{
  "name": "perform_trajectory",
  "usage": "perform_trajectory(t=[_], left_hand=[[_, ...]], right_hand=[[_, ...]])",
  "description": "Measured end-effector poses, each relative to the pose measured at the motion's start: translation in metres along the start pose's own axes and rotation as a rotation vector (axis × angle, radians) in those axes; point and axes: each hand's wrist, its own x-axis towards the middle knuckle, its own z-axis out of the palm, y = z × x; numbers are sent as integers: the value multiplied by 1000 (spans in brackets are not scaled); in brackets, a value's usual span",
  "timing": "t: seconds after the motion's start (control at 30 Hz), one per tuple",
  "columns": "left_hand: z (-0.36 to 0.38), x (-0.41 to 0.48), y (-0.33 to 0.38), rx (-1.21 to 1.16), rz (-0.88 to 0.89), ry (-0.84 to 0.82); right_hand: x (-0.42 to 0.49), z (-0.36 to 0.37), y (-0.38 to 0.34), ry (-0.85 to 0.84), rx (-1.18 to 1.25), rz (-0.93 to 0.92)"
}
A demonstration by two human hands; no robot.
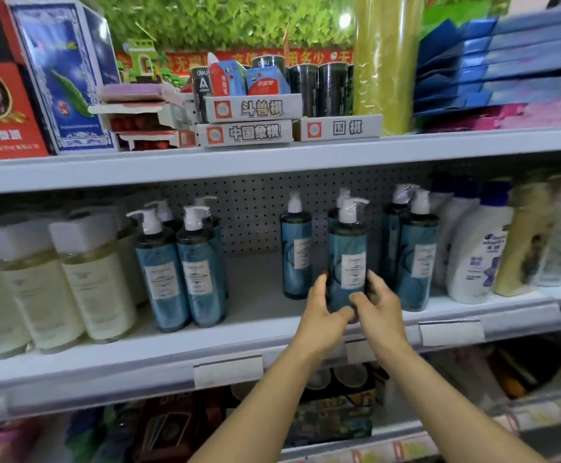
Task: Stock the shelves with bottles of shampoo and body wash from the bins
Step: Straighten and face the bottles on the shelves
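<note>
A blue pump bottle [347, 262] with a white label stands upright on the middle shelf [265, 332], near its front edge. My left hand [322, 315] grips its lower left side and my right hand [377, 309] grips its lower right side, thumb across the front. Another blue pump bottle [296, 248] stands just to the left and further back. More of the same [412, 252] stand to the right. A group of blue pump bottles [182, 269] stands further left, with a gap of bare shelf between.
Pale yellow bottles with white caps [72, 282] fill the shelf's left end; white and beige bottles [479, 252] fill the right. The upper shelf [272, 162] holds boxed games and cartons. Price-tag holders [451, 332] line the shelf edge. Mixed goods sit below.
</note>
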Motion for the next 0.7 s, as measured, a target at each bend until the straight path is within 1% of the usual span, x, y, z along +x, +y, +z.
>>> perform_trajectory(t=[0.1, 0.23, 0.37, 0.47, 0.6, 0.7], left_hand=[[-17, -4, -9, -15, 18, 61], [-41, -3, -9, -27, 6, 91], [-51, -2, -11, -16, 3, 72], [-51, -3, -11, -18, 13, 92], [-49, 2, -8, -86, -33, 169], [-50, 1, -1, -150, -69, 202]], right_hand=[[-7, 18, -3, -80, 20, -29], [-12, 43, -8, -146, 30, -68], [-13, 51, -13, -150, 57, -59], [-8, 50, -15, -172, 69, -57], [4, 46, -25, -288, 126, -27], [14, 45, -35, -368, 121, -50]])
